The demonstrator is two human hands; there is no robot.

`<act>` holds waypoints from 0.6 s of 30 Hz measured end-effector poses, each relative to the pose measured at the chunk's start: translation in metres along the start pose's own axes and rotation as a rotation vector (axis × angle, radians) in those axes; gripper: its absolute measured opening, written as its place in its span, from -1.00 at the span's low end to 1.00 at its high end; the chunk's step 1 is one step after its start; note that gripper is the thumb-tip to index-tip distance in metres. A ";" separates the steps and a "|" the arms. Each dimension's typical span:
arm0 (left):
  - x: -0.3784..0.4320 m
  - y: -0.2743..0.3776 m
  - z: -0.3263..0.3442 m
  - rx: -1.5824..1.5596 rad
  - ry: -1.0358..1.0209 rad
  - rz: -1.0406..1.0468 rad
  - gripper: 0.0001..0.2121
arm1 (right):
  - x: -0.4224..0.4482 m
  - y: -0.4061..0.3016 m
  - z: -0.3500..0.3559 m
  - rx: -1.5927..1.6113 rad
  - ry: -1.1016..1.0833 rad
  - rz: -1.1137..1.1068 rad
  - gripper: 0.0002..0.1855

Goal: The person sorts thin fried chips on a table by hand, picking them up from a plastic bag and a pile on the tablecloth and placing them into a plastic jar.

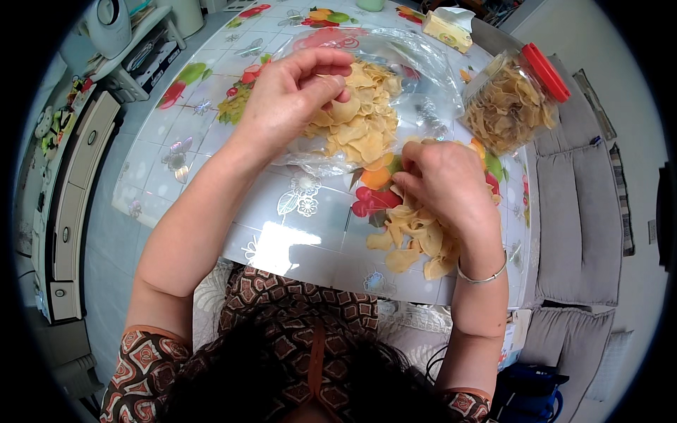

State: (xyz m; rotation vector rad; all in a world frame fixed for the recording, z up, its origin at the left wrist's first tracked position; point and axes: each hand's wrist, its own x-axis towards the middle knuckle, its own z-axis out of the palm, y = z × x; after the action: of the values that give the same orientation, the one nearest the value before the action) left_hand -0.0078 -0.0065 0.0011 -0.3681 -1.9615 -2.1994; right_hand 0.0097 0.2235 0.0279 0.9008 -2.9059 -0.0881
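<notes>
Dried pale-yellow slices [365, 116], which look like root or potato slices, lie in a clear plastic bag [423, 100] spread on the table. Over the bag's left part is my left hand [301, 92], fingers curled with the thumb close to them; whether a slice is between them is unclear. My right hand [444, 177], a bangle on its wrist, bends down over a loose pile of similar slices [423, 238] on the tablecloth. Its fingertips are near the pile's upper edge, and their grip cannot be made out. Part of that pile is hidden under the hand and forearm.
A clear plastic jar [508, 100] of darker slices, with a red lid [546, 72], lies tilted at the table's right. A tissue box [448, 29] stands behind it. The patterned tablecloth [211, 143] is glossy. Grey cushioned seating [576, 211] runs along the right side.
</notes>
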 end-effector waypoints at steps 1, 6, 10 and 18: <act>0.000 0.000 0.000 0.036 -0.018 0.002 -0.73 | 0.000 0.001 0.000 -0.002 0.035 -0.002 -0.77; -0.003 0.002 0.004 0.016 -0.156 -0.082 -0.80 | 0.000 0.009 -0.016 0.235 0.039 0.002 -0.81; -0.007 -0.006 0.008 0.046 -0.296 -0.097 -0.83 | 0.002 0.013 -0.026 0.652 -0.050 0.062 -0.84; -0.014 0.000 0.017 0.259 -0.419 0.226 -0.75 | 0.009 0.010 -0.012 1.344 0.036 0.092 -0.78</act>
State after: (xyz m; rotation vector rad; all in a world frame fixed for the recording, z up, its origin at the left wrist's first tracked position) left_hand 0.0074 0.0101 -0.0011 -1.0207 -2.2380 -1.8073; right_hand -0.0023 0.2261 0.0415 0.7583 -2.6566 1.9808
